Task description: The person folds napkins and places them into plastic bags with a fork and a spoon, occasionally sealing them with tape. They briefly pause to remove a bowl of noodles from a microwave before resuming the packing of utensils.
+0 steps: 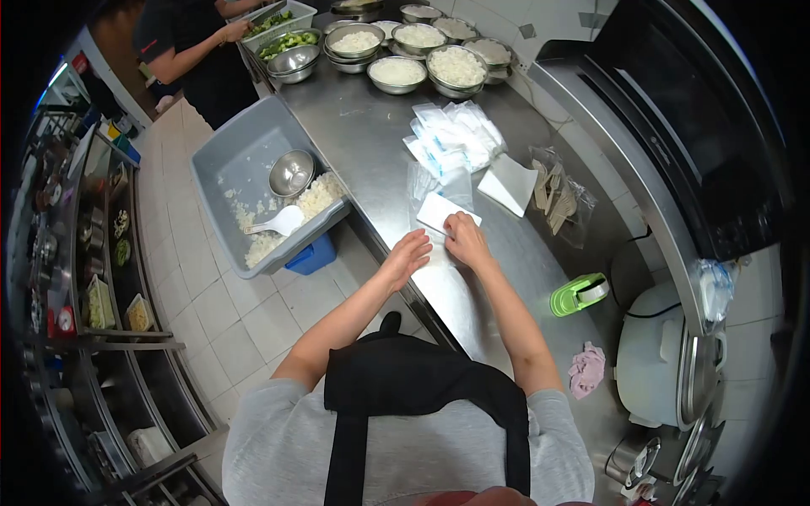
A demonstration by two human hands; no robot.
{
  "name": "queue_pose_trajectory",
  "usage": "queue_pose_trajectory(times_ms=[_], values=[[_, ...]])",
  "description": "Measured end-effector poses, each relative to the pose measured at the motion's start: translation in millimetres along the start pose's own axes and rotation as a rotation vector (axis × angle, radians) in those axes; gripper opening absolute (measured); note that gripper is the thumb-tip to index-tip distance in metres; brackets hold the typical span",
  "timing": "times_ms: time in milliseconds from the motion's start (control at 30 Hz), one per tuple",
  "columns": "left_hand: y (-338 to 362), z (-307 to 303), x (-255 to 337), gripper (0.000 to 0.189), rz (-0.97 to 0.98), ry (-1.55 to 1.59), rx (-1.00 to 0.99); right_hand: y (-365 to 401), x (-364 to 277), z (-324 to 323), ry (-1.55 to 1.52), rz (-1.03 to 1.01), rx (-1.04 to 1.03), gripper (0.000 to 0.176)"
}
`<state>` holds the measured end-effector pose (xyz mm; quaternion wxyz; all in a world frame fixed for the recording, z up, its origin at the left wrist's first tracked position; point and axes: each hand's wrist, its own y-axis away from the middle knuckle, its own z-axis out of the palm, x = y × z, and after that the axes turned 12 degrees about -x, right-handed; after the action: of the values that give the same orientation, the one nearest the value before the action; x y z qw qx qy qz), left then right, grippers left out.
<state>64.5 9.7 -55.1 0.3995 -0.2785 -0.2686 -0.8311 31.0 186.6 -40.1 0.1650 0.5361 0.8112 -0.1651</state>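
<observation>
Over the steel counter, my right hand [467, 241] has its fingers bent and closed at the near edge of a folded white paper napkin [443, 211]. A clear plastic sleeve [457, 184] lies under and behind the napkin. My left hand [408, 260] is held just left of it, fingers stretched out, with nothing in them. Further back is a loose pile of white packets in clear plastic [454, 139]. Beside the pile sits a stack of white napkins [507, 185], and right of that a plastic bag of wooden cutlery [555, 196].
A grey tub [221, 160] at the counter's left edge holds cooked rice, a white paddle [285, 221] and a metal bowl [292, 174]. Several rice bowls [456, 67] stand at the back. A green tape dispenser [577, 295] and pink cloth [586, 370] lie right. A co-worker [194, 59] stands far left.
</observation>
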Motion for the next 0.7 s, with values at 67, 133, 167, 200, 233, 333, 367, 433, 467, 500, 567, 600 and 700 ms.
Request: queue_pose_trajectory(times_ms=[67,133,167,200,233,333,367,433,467,500,567,600,700], values=[[-5.3,-7.3,2.2,0.05,-0.052,-0.03,0.001,-5.0,5.5,1.4,0.046,-0.003,-0.048,0.012],[-7.2,-7.6,6.1,0.052,-0.107,-0.094,0.008,-8.8,13.4,5.2,-0.136,0.076,0.003,0.014],[-9.8,-6.0,6.7,0.052,-0.107,-0.088,0.01,-8.1,9.6,3.6,-0.134,0.075,-0.002,0.014],[-12.7,-3.2,5.6,0.053,-0.062,-0.016,0.001,-5.0,-1.4,-0.4,-0.147,0.036,0.073,0.014],[-14.9,0.3,4.0,0.054,-0.018,0.055,-0.007,0.3,-14.0,-3.8,-0.162,-0.002,0.148,0.014],[-25.6,13.9,3.3,0.056,0.085,0.135,-0.055,26.0,-47.1,-15.4,-0.173,-0.111,0.044,0.019],[-23.8,25.2,8.7,0.043,0.067,0.146,-0.007,30.8,-51.8,-27.4,-0.175,-0.104,0.054,0.019],[-25.4,36.8,15.2,0.041,-0.003,0.047,-0.09,43.3,-55.4,-45.2,0.139,-0.029,0.455,0.034],[-25.9,41.8,15.4,0.039,-0.068,-0.039,-0.166,51.6,-48.3,-44.3,0.134,-0.009,0.457,0.034],[-27.8,47.4,15.2,0.036,-0.104,-0.111,-0.201,59.6,-37.4,-41.8,-0.451,0.122,0.338,0.042],[-35.5,51.8,21.6,0.037,-0.114,-0.356,-0.283,74.7,-17.6,-37.5,-1.281,0.266,0.149,0.057],[-38.6,55.0,26.7,0.037,-0.099,-0.588,-0.365,84.3,-10.2,-35.3,-1.289,0.271,0.158,0.057],[-27.4,50.9,45.3,0.034,0.32,-1.035,-0.254,121.5,2.0,-37.3,-1.103,0.37,0.442,0.06]])
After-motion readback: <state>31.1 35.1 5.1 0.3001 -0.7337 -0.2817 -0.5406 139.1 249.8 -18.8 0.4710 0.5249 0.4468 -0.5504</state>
